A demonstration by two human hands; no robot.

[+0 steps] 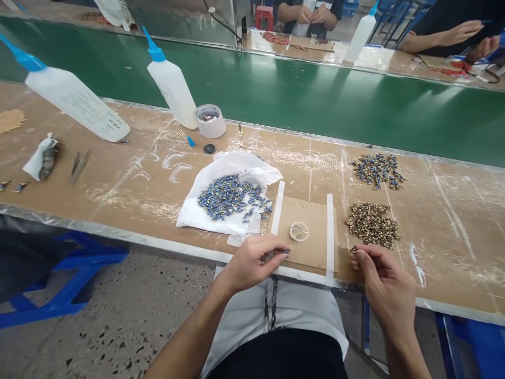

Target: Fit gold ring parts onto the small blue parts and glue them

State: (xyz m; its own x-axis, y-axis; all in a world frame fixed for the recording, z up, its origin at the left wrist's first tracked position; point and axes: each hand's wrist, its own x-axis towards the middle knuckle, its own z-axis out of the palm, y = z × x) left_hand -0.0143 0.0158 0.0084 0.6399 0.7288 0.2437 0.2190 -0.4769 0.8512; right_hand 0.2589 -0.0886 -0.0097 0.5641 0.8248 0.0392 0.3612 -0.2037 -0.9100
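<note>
My left hand (pixel 258 260) pinches a small blue piece (pixel 286 251) between thumb and fingertips, over the near edge of a cardboard pad (pixel 311 216). Between the thumb and forefinger of my right hand (pixel 384 279) is a small brown-and-gold piece (pixel 353 250), held at the near side of a pile of similar brown-and-gold pieces (pixel 373 223). A small round clear dish (pixel 299 231) with a thin stick in it rests on the pad between my hands. Left of the pad, a heap of small blue pieces (pixel 229 197) lies on white paper (pixel 189 213).
Joined blue-and-brown pieces (pixel 377 169) form another pile at the right. White squeeze bottles with blue nozzles (pixel 171 87), a tape roll (pixel 210 121), a black cap (pixel 209 148) and tweezers (pixel 80 167) are at the left. Beyond a green belt (pixel 276 89), other people's hands (pixel 313 14) work.
</note>
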